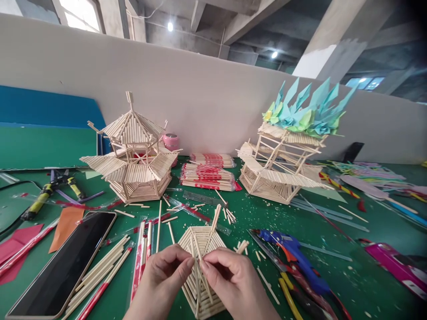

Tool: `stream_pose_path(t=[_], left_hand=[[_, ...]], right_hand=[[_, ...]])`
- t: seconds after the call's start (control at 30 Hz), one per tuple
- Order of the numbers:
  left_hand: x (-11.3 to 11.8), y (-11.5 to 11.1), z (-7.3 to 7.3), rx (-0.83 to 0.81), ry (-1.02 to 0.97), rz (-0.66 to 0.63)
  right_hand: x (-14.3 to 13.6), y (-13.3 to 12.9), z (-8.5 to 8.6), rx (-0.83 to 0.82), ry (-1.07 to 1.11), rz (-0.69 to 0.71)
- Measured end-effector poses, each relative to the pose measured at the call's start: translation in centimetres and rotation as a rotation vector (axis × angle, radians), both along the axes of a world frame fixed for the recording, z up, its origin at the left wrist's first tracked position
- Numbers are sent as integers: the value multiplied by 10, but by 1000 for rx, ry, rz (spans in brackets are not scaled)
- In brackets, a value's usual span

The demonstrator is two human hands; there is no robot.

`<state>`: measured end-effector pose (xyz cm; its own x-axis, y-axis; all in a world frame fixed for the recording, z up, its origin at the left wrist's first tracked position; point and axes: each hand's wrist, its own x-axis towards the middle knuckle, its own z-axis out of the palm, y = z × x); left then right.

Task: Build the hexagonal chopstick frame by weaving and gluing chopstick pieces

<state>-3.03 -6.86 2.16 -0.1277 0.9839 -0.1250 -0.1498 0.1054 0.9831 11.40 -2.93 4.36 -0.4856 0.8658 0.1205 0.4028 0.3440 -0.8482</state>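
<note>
Lattice panel: a many-sided web of pale sticks (pixel 216 242), lying flat on the green table (pixel 247 213), beneath both hands.
Left hand (pixel 167 275): over the lattice panel's left side, thumb and forefinger pinched together at thin sticks (pixel 196 244).
Right hand (pixel 230 278): over its right side, thumb and forefinger pinched at the same thin sticks; which fingertips hold which stick, I cannot tell.
Stick buildings: a roofed pagoda (pixel 133 155) behind the lattice panel to the left; a second building (pixel 276 164), topped with blue-green folded paper (pixel 310 109), behind to the right.
Stick packets (pixel 208 175): behind the lattice panel, between the buildings.
Phone (pixel 63 266): left of the lattice panel.
Blue glue gun (pixel 293 253): right of it.
</note>
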Motion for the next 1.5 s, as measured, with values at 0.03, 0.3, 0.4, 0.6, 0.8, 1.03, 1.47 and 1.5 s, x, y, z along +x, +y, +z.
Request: stream_pose_path(t=[0.03, 0.3, 0.4, 0.6, 0.8, 1.03, 1.47, 1.5], left_hand=[[0, 0, 0, 4, 9, 4], [-1, 0, -1, -2, -3, 12], [-1, 1, -1, -18, -17, 24], [0, 1, 0, -44, -45, 52], [1, 2, 0, -62, -71, 51], [0, 3, 0, -74, -62, 44], [0, 1, -1, -65, -61, 42], [0, 1, -1, -67, -60, 39]], right_hand=[[0, 0, -1, 27, -4, -3], [0, -2, -5, 68, -15, -2], [0, -2, -5, 66, -15, -8], [3, -1, -1, 17, -36, -24], [5, -1, 4, -34, -20, -51], [1, 0, 2, -51, -25, -49], [-5, -2, -7, 74, -12, -37], [-5, -2, -7, 79, -13, -33]])
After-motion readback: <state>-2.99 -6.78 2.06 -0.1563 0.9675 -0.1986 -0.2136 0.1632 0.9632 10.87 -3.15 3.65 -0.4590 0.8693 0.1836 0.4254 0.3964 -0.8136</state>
